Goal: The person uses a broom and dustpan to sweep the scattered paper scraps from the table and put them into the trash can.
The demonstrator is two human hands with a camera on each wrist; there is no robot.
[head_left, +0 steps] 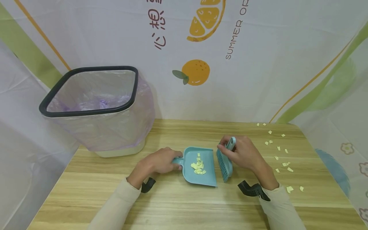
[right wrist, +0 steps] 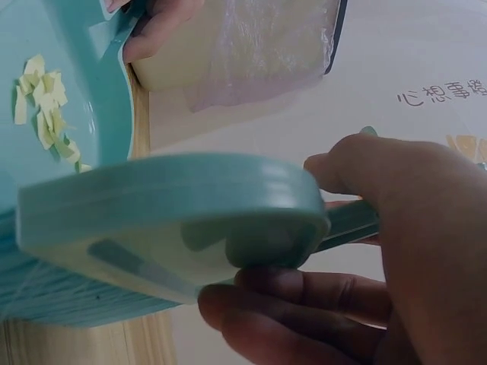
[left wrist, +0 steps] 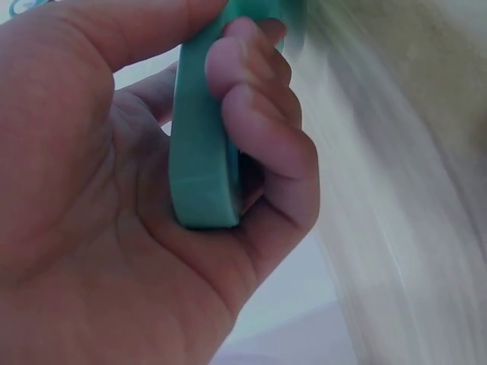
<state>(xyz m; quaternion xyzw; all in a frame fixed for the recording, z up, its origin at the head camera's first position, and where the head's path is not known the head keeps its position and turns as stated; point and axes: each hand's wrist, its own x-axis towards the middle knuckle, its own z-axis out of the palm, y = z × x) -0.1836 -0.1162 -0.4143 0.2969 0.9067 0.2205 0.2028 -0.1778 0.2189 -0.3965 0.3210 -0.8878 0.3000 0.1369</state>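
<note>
A teal dustpan lies on the wooden table with a small heap of pale yellow paper scraps in it. My left hand grips the dustpan's handle, fingers curled round it in the left wrist view. In my right hand is a matching teal hand brush, held between thumb and fingers. Its bristles face the dustpan's front lip, a narrow gap away. The right wrist view shows the brush's back close up, with the dustpan and scraps behind it.
A white bin with a black rim and a purple-tinted liner stands at the table's back left. More yellow scraps lie scattered along the right side of the table. A printed curtain hangs behind.
</note>
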